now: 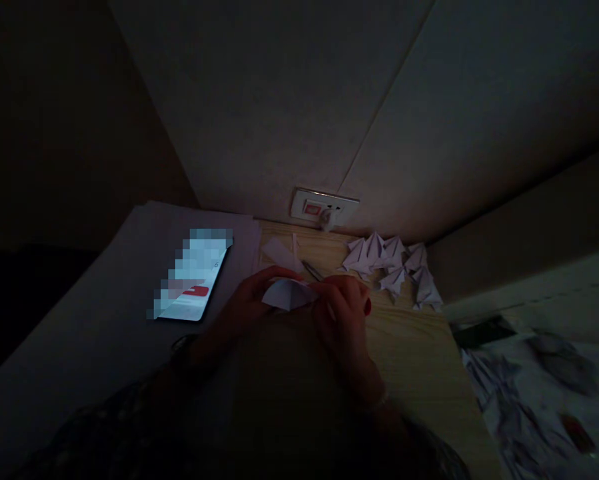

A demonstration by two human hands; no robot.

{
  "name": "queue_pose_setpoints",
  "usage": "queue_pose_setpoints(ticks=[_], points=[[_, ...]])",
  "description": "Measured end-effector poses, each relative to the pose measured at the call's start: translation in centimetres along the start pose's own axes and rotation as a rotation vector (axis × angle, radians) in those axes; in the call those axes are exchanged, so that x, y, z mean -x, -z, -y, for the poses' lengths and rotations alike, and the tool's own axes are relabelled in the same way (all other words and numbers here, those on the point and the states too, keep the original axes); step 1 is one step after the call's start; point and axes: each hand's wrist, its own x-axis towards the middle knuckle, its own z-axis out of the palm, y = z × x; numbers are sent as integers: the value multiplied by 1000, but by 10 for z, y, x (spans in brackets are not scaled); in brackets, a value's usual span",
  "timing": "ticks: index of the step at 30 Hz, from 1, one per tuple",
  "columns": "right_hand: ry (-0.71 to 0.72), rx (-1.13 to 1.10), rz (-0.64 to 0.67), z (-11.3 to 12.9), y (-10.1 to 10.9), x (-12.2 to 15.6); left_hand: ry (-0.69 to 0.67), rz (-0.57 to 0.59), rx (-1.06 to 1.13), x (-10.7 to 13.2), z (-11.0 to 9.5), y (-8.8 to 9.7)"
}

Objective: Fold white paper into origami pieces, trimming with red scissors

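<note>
The room is dim. Both my hands meet over a wooden table [409, 347] and hold one small folded piece of white paper [285, 294]. My left hand [252, 303] curls around the paper's left side from beneath. My right hand [342, 313] pinches its right edge, fingers pressed together. Just beyond the hands a pen-like stick [311, 270] and a white paper slip [279, 252] lie on the table.
A lit phone [192, 280] rests on large grey sheets [104, 320] at the left. Several folded white paper shapes [394, 263] are heaped at the back right. A wall socket [324, 207] sits at the table's far edge. Patterned fabric [539, 393] lies at the right.
</note>
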Motion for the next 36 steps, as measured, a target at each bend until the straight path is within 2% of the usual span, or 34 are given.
queue_pose_setpoints(ticks=[5,11,18,24,36], points=[[12,-74,156,4,3,-3,-48,22,-14,-2,4,2],[-82,-149,257,7,2,-4,-174,-7,-147,0,11,1],[-123,-305,190,6,3,-3,-210,-13,-307,3,11,-1],[-212,-283,130,7,-3,-5,-263,-5,-401,6,10,-1],[-232,-307,102,8,-5,-4,-315,-13,-449,6,8,0]])
